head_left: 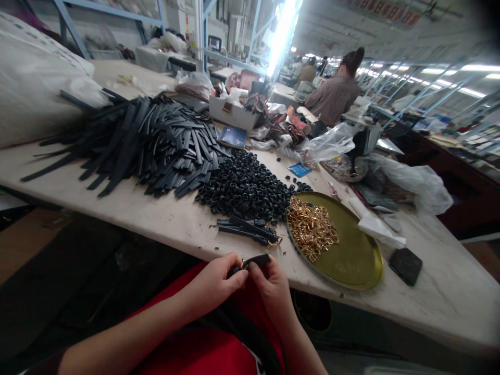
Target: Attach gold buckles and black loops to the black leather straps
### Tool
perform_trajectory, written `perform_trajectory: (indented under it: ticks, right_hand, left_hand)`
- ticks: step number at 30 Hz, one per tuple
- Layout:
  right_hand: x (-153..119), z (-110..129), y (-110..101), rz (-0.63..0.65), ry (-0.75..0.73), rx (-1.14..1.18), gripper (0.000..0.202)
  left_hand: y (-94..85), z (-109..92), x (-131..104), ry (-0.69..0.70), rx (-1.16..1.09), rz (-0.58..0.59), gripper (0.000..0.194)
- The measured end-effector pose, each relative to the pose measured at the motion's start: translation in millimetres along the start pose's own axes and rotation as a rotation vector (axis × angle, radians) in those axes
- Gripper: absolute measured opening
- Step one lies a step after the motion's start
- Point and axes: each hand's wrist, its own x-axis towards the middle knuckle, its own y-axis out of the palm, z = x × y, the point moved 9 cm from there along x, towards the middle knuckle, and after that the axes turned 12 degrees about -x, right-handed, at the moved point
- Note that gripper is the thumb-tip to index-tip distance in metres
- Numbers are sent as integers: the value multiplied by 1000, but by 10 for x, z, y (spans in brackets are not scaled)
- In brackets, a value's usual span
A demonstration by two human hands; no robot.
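Just off the table's front edge, my left hand (223, 278) pinches a black strap (258, 260) near a small gold buckle (244, 264). My right hand (271, 281) is closed on the same strap, close beside the left. On the table beyond lie a few black straps with gold buckles (248, 230). Behind them is a heap of small black loops (246, 187), with a large pile of loose black straps (156, 140) to its left. Gold buckles (312, 226) fill the left part of an olive round tray (357, 255).
A white box (230, 113), a dark blue booklet (232, 136) and plastic bags (414, 179) stand farther back on the table (437, 276). A black square object (406, 265) lies right of the tray. A big white sack (35, 83) is at left. A person (336, 94) sits beyond.
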Motion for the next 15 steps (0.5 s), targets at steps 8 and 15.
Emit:
perform_trajectory:
  ticks: [8, 15]
  right_hand:
    - [-107, 148, -80, -79, -188, -181, 7]
    - [-87, -36, 124, 156, 119, 271, 15]
  left_hand:
    - [1, 115, -9, -30, -30, -6, 19]
    - [40, 28, -63, -41, 31, 18, 21]
